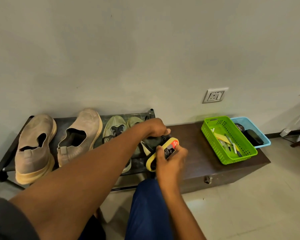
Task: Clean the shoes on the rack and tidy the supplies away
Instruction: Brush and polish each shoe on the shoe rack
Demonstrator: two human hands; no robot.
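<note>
Both hands' grips clamp 1 yellow-soled shoe (pixel 160 149) (long axis slanting lower-left to upper-right).

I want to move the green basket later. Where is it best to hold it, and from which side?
Take the green basket by its far short wall, where a handle slot is cut under the rim, coming from above. It is open-topped with loose items inside, so it probably should stay level.

dark grey sleeve (pixel 9 220), navy trousers (pixel 145 210)
</note>
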